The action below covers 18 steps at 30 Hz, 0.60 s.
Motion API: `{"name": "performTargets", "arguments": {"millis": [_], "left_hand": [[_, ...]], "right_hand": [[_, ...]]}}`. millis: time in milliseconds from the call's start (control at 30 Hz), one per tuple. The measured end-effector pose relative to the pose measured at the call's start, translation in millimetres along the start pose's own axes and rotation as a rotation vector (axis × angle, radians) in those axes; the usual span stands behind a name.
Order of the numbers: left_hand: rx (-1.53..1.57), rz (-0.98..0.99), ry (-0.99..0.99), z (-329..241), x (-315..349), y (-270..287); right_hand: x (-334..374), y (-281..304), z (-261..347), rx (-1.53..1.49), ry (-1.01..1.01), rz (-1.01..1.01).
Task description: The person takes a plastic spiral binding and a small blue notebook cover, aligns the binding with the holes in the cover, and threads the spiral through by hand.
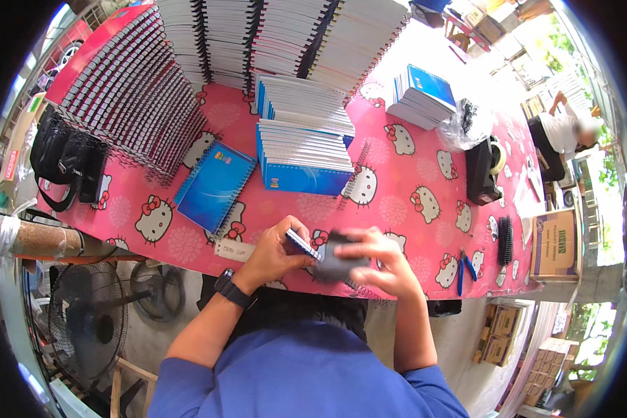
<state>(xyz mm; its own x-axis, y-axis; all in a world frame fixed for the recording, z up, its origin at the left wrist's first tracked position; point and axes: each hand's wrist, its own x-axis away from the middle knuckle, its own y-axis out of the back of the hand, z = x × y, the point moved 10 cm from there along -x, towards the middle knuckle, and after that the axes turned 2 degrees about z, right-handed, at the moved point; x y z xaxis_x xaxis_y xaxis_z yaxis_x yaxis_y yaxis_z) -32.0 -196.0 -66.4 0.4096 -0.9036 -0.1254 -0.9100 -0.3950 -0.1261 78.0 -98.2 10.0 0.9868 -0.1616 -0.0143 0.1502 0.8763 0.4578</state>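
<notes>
My left hand (280, 255) is closed on a small spiral notebook (304, 244), held edge-up above the table's near edge with its white page edges and wire showing. Against the notebook is a dark grey flat piece (336, 259), smeared by motion; whether it is the notebook's cover I cannot tell. My right hand (382, 260) is at that piece, thumb and fingers apart, fingertips too blurred to show a grip. Left of my hands lies a blue spiral notebook (216, 184). Beyond them stand rows of blue-covered notebooks (306, 180), white page edges upward.
Tall stacks of spiral-bound books (129, 90) line the far left of the pink patterned table (397, 188). At right are a notebook stack (423, 97), a tape dispenser (482, 171), blue-handled pliers (465, 272) and black wire coils (505, 240). A fan (94, 313) stands below left.
</notes>
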Motion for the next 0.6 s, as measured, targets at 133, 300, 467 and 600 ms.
{"name": "performTargets", "arguments": {"millis": [133,300,467,600], "left_hand": [[0.117,0.034,0.112,3.8,3.2,-3.9],[0.072,0.052,0.109,-0.1,3.4,-5.2],[0.029,0.019,0.055,2.4,2.7,1.4],[-0.067,0.025,-0.003,-15.9,-1.5,-5.4]], "right_hand": [[-1.9,2.9,-3.2,-0.182,0.029,-0.022],[-9.5,11.7,-16.7,0.252,-0.121,-0.156],[-8.1,4.9,-12.0,0.156,-0.044,-0.185],[32.7,56.1,-42.0,0.436,-0.17,-0.474]]}}
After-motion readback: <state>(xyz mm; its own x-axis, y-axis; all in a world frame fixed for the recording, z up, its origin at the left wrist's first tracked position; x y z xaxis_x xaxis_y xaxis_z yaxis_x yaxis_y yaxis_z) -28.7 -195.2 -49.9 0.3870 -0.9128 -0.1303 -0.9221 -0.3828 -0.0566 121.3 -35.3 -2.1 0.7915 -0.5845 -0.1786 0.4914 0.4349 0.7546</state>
